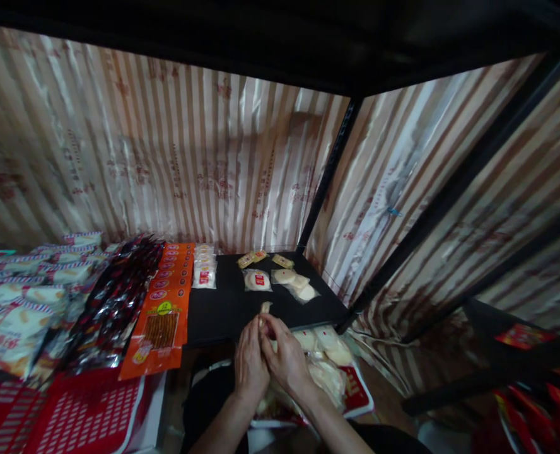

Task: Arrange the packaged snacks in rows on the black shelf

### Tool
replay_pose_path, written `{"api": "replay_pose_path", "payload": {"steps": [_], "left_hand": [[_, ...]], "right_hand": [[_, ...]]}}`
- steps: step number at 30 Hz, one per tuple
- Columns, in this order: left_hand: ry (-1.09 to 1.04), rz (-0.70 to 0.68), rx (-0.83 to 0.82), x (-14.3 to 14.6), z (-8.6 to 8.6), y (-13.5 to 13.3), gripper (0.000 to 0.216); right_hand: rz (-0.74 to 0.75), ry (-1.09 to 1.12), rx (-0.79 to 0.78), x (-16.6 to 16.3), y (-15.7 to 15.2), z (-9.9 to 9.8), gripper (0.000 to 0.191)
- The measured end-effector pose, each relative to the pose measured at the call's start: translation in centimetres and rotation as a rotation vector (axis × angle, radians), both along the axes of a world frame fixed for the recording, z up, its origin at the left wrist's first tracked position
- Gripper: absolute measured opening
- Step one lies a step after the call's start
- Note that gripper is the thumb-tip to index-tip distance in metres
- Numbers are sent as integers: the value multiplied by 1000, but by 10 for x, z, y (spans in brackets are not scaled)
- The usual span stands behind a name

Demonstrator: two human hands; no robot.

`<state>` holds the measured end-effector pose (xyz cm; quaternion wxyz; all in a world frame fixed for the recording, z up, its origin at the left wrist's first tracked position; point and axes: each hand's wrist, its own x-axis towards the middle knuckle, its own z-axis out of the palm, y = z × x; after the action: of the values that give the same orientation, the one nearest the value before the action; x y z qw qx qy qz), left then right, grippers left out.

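Observation:
My left hand point(250, 360) and my right hand point(285, 356) are pressed together at the front edge of the black shelf point(227, 309). Both pinch a small pale packet point(265, 309) that sticks up between the fingertips. Below my hands lies a pile of clear packets of round white cakes point(325, 359) on a red and white bag. On the shelf beyond sit a round cake packet with a red label point(258, 280), two or three overlapping round cake packets point(296, 284) and small yellow packets point(261, 258).
A row of white packets point(205, 265) and orange snack packs point(164, 309) lie left of the bare shelf. Dark red foil packs point(116, 296) and white puffed bags point(19, 302) fill the far left. Striped cloth backs the rack; a black post point(325, 183) stands at the right corner.

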<state>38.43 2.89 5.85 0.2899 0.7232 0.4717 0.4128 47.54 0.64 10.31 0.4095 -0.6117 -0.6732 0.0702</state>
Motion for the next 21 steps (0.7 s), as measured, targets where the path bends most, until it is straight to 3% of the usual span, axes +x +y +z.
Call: {"api": "replay_pose_path", "payload": {"steps": [4,9,14,21], "left_hand": [[-163,87,-90,-11,1,-2,38],[-326,281,-276,-37,12,3,36],[-602,317,-491,-54,23,4,38],[-808,320,-538,-54,28,-1,36]], "right_hand": [[36,95,-7,-13,-1,-6,36],[-104,300,-26,-20,4,-19,38],[-129,482,-152,-24,8,-30,43],[-26,643,-300,-28,11,-33,51]]}}
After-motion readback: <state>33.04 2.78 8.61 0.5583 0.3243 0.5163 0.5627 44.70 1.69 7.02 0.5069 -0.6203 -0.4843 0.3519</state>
